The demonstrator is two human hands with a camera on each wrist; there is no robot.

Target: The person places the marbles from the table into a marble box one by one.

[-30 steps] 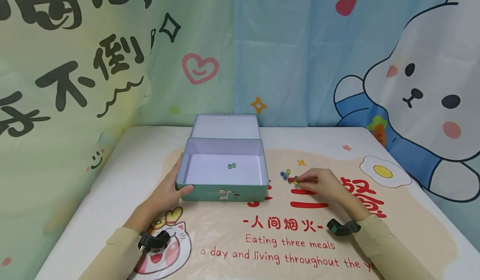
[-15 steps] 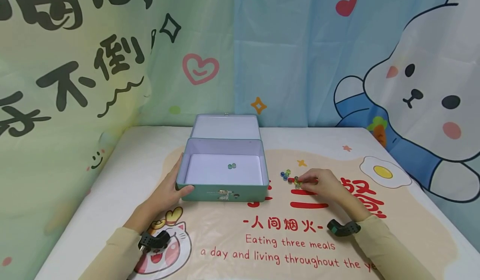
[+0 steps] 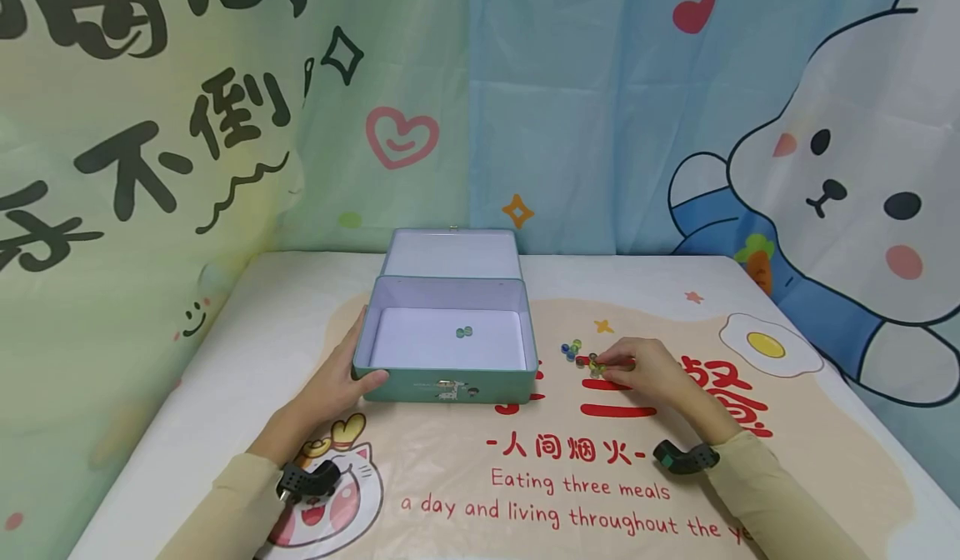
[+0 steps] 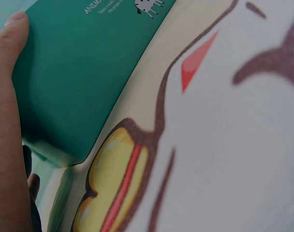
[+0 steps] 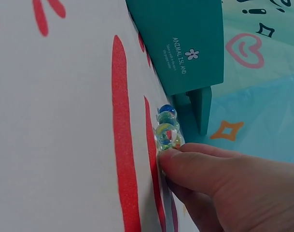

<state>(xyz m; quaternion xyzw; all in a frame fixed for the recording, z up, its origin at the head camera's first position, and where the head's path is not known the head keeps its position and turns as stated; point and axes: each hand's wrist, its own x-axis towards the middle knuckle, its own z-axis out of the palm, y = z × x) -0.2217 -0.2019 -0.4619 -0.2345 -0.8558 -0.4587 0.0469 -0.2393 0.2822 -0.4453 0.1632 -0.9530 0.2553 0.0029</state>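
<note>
Glass marbles, small, clear and round with blue, green, yellow and red cores, lie in a loose cluster on the worktop, just to the right of the tin box. The right wrist view shows them as a short row, the nearest one transparent with a swirl of colour inside.

The right hand rests on the worktop with its fingers curled; its fingertips touch the marble at the near end of the cluster. Whether the marble is pinched or only touched cannot be told.

The tin box is teal outside and pale lilac-white inside, rectangular, with small white lettering and an animal figure on its front wall. Its hinged lid stands thrown back behind it, showing the same pale lining. Two marbles, greenish, lie touching each other near the centre of the box floor.

The left hand lies against the box's left front corner, thumb straight along the front wall and fingers along the left side, not curled round it.

The worktop carries a printed cloth with a cat figure, a fried egg and red lettering.
</note>
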